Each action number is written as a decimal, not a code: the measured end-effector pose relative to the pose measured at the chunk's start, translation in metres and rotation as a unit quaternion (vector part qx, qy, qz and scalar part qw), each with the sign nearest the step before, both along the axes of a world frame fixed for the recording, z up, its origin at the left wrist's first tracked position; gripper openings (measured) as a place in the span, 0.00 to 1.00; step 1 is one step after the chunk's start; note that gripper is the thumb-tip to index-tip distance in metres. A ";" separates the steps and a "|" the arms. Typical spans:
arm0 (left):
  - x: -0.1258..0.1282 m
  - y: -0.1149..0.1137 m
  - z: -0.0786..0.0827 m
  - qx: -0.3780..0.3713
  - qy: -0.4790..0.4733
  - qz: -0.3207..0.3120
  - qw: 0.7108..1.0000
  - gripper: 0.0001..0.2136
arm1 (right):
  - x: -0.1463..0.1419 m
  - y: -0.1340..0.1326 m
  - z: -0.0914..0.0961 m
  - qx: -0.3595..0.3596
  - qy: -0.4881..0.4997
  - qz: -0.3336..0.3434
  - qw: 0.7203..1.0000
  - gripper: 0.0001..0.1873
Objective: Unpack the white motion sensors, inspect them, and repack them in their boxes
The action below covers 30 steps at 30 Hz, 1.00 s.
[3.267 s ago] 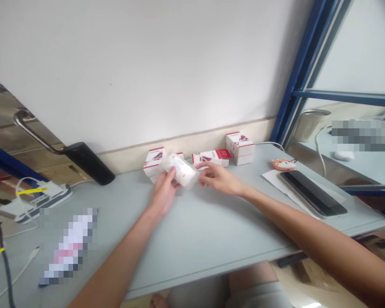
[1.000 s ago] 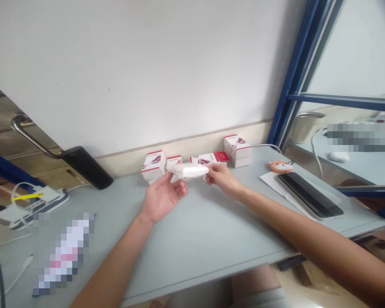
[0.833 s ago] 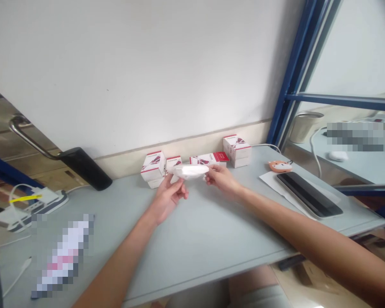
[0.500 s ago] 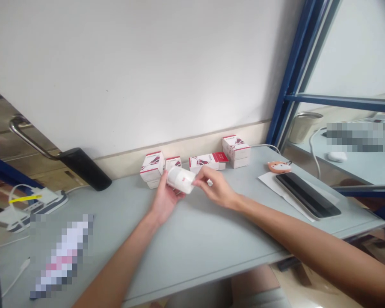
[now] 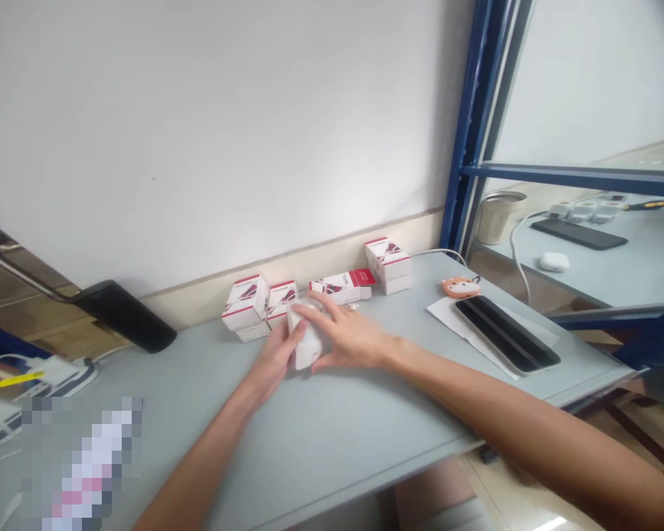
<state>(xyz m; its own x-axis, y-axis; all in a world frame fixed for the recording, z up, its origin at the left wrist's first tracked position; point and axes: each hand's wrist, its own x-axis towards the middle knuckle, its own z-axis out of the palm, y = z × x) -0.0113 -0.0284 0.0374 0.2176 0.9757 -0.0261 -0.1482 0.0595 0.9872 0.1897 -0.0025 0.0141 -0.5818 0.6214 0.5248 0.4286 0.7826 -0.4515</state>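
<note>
A small white plastic device (image 5: 304, 345) stands on the grey table (image 5: 321, 435), held between both hands. My left hand (image 5: 274, 358) grips its left side with the fingers curled round it. My right hand (image 5: 346, 335) lies over its top and right side, fingers wrapped on it. Right behind them, several white and red boxes (image 5: 243, 302) line the wall, with a stacked pair (image 5: 388, 264) further right.
A black tablet (image 5: 506, 333) lies on white paper (image 5: 448, 313) at right, with an orange fox-shaped item (image 5: 460, 286) beside it. A black handle (image 5: 119, 316) rests at left, a white power strip (image 5: 11, 387) beyond. Blue shelf posts (image 5: 470, 125) stand right.
The white device was held up in the air and turned between both hands; now it is lowered onto the table with both hands closed round it. The camera view shifted right.
</note>
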 end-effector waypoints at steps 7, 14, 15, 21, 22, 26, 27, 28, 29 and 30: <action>0.008 0.035 0.050 0.013 -0.130 -0.032 0.991 0.10 | 0.013 0.009 0.024 -0.022 0.332 -0.091 0.939 0.60; 0.032 0.080 0.023 0.257 0.207 0.043 0.943 0.20 | 0.031 0.020 0.048 -0.070 0.470 -0.161 0.865 0.63; 0.034 0.086 0.013 0.268 0.250 0.053 0.929 0.22 | 0.033 0.022 0.049 -0.061 0.474 -0.169 0.862 0.62; 0.027 0.103 -0.007 0.270 0.297 0.084 0.912 0.13 | 0.044 0.031 0.044 -0.013 0.507 -0.237 0.829 0.60; 0.024 0.101 -0.004 0.269 0.301 0.096 0.910 0.12 | 0.046 0.033 0.043 -0.001 0.507 -0.254 0.824 0.60; 0.010 0.078 0.009 0.247 0.319 0.119 0.907 0.20 | 0.050 0.037 0.042 0.020 0.506 -0.268 0.819 0.59; 0.007 0.069 0.010 0.238 0.326 0.115 0.908 0.22 | 0.050 0.036 0.042 0.015 0.507 -0.251 0.824 0.60; 0.005 0.060 0.011 0.226 0.339 0.106 0.907 0.25 | 0.048 0.036 0.042 0.009 0.505 -0.230 0.832 0.60; 0.003 0.050 0.010 0.217 0.347 0.102 0.907 0.27 | 0.046 0.034 0.041 0.005 0.497 -0.209 0.842 0.61; 0.001 0.041 0.009 0.212 0.345 0.098 0.909 0.29 | 0.043 0.032 0.040 0.006 0.483 -0.191 0.855 0.61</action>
<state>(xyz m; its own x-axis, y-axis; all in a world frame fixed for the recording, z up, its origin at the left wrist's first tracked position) -0.0100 0.0126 0.0462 0.1121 0.9484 0.2967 0.5477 -0.3081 0.7779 0.2326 0.0299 0.0544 0.3709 0.6600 0.6533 0.0867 0.6758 -0.7319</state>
